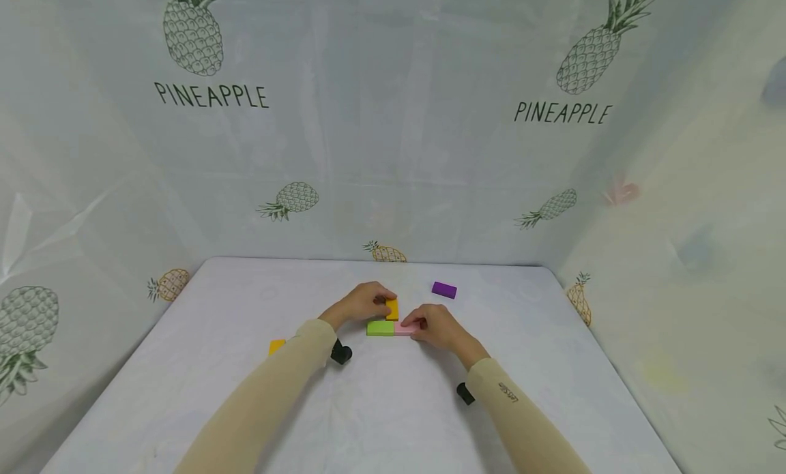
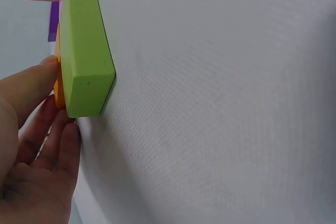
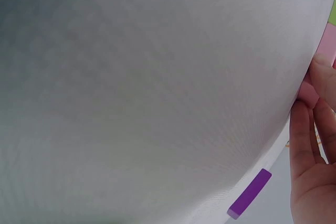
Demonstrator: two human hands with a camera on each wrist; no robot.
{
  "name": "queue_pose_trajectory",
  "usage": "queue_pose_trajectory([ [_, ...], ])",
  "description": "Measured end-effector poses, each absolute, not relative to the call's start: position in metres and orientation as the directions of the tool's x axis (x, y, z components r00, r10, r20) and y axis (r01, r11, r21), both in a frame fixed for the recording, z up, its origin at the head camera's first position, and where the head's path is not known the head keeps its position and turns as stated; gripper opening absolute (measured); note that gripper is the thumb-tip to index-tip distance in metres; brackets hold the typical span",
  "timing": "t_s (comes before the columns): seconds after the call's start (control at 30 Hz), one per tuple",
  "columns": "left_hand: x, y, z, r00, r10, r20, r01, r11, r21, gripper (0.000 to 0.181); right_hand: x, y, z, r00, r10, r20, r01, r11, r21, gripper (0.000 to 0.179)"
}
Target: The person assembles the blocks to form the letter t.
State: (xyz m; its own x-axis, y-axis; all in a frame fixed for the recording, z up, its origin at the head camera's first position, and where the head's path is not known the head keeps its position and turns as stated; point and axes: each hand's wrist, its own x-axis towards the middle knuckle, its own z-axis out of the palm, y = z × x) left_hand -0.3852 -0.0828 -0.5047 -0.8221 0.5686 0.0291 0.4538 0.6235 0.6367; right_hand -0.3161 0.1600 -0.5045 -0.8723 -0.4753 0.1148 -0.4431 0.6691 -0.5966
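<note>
A green block (image 1: 380, 329) and a pink block (image 1: 402, 329) lie end to end on the white table. My left hand (image 1: 365, 301) pinches an orange block (image 1: 392, 309) just behind the green and pink pair. In the left wrist view, the green block (image 2: 86, 45) mostly hides that orange block (image 2: 60, 85), with the thumb at its side. At the right end of the row, my right hand (image 1: 439, 326) grips the pink block. Its thumb and fingers lie on opposite sides of the pink block (image 3: 310, 94) in the right wrist view.
Farther back and to the right lies a purple block (image 1: 444, 290). Another orange block (image 1: 278, 346) is at the left, partly covered by the left sleeve (image 1: 270, 385). Pineapple-printed curtains (image 1: 393, 140) stand behind the table (image 1: 393, 419) and along its sides.
</note>
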Motion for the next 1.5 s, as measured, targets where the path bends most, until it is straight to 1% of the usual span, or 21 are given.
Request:
queue_pose_trajectory([
  [0.17,-0.3815,-0.0823,-0.5025,-0.813,0.581,0.03,0.457,0.606,0.651,0.038,-0.3155,0.1599,-0.5049,-0.876,-0.471,0.107,-0.436,0.676,-0.594,0.025],
  [0.37,-0.3812,-0.0812,-0.5033,-0.817,0.576,0.023,0.45,0.613,0.649,0.037,-0.3153,0.1596,-0.5048,-0.882,-0.464,0.087,-0.417,0.679,-0.604,0.025],
  [0.67,-0.3823,-0.0803,-0.5035,-0.81,0.586,0.027,0.463,0.61,0.643,0.037,-0.3129,0.1594,-0.5005,-0.879,-0.468,0.094,-0.423,0.671,-0.61,0.025],
  [0.83,-0.3817,-0.0793,-0.5039,-0.817,0.577,0.017,0.442,0.607,0.66,0.037,-0.3116,0.1585,-0.4994,-0.881,-0.465,0.088,-0.415,0.67,-0.615,0.025],
  [1.17,-0.38,-0.08,-0.5009,-0.823,0.568,0.003,0.432,0.622,0.654,0.037,-0.312,0.1587,-0.499,-0.875,-0.473,0.098,-0.428,0.666,-0.611,0.025],
  [1.5,-0.3819,-0.0795,-0.5018,-0.827,0.562,-0.005,0.426,0.633,0.646,0.038,-0.3132,0.1582,-0.4984,-0.881,-0.467,0.078,-0.414,0.681,-0.603,0.025],
])
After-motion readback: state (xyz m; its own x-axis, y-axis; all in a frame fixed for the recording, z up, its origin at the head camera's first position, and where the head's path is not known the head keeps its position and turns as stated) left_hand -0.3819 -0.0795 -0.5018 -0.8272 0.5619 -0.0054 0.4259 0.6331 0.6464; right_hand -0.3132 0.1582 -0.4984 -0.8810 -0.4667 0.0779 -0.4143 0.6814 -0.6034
